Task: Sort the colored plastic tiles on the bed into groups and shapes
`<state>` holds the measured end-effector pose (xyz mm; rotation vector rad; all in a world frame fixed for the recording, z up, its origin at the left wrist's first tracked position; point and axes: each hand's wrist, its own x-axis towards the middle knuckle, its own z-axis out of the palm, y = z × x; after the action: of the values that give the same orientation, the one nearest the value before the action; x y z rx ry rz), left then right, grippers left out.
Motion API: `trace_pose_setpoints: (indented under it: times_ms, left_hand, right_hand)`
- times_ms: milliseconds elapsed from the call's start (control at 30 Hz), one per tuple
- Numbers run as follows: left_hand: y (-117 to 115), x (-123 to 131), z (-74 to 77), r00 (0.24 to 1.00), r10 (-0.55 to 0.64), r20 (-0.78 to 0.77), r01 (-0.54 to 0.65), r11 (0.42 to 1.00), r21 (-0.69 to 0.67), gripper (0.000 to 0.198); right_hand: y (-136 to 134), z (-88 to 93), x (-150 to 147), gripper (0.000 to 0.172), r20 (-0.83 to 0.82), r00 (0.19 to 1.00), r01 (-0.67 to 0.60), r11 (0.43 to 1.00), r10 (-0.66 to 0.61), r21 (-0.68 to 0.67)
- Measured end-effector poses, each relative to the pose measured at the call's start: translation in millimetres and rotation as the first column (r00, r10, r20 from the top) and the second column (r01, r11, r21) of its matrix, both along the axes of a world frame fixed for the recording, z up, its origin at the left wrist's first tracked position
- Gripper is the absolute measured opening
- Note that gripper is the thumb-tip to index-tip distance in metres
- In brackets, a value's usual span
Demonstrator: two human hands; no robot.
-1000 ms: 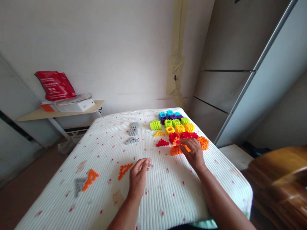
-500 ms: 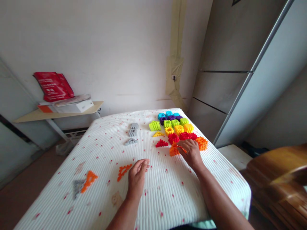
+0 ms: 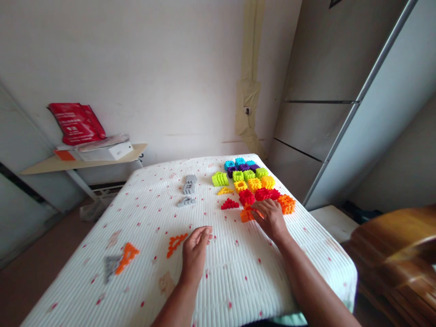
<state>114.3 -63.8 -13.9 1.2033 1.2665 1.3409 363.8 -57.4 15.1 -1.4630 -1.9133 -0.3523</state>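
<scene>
My right hand [image 3: 270, 216] reaches over an orange interlocking block [image 3: 246, 214], its bent fingers on the block and hiding part of it. Another orange block [image 3: 286, 204] sits just right of that hand. Behind it stand a red block [image 3: 246, 197] and a long red block piece [image 3: 267, 194]. My left hand [image 3: 196, 243] is loosely closed low over the cover, thumb against the curled fingers, with nothing showing in them. Close to its left lies an orange triangular piece [image 3: 176, 244]. A red triangular piece [image 3: 230, 204] lies between the hands, farther back.
Yellow [image 3: 254, 184], green [image 3: 249, 175], purple [image 3: 244, 167] and blue blocks [image 3: 240, 161] stand in rows behind. Grey blocks [image 3: 189, 184] lie centre-back. Another orange triangle [image 3: 127, 258] touches a grey one [image 3: 111, 267] at left. A wooden chair [image 3: 398, 245] stands right of the white-covered surface [image 3: 136, 299].
</scene>
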Motion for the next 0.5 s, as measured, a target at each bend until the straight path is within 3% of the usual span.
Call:
trace_pose_setpoints:
  times_ms: [333, 500]
  left_hand:
    - [1, 1, -4.6, 1.000, -0.001, -0.029, 0.002, 1.000, 0.024, 0.038]
    - [0, -23, -3.1, 0.980, 0.078, -0.184, -0.035, 0.974, 0.224, 0.028]
  right_hand:
    - [-1, 0.2, 1, 0.016, -0.055, 0.998, 0.010, 0.999, -0.008, 0.041]
    - [-4, 2.9, 4, 0.014, -0.115, 0.993, 0.012, 0.988, 0.006, 0.153]
